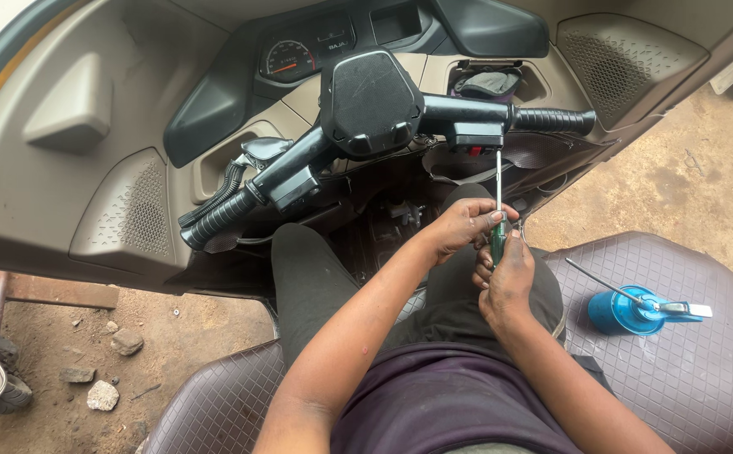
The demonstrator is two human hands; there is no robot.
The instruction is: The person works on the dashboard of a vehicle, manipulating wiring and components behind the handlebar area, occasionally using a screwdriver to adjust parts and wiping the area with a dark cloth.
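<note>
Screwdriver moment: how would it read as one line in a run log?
left hand: on screwdriver | right hand: grip on its green handle | shaft upright, tip under handlebar switch housing | blue oil can on seat

screwdriver [498, 189]: shiny metal shaft | handlebar [383, 126]: matt black plastic | seat [677, 370]: quilted brown vinyl

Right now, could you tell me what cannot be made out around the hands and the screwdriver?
- Head view: the screwdriver handle is mostly wrapped by the left hand and right hand.
- Its tip meets the underside of the handlebar switch housing; what it touches is in shadow.
- The blue oil can on the seat: its far side is hidden.
</note>
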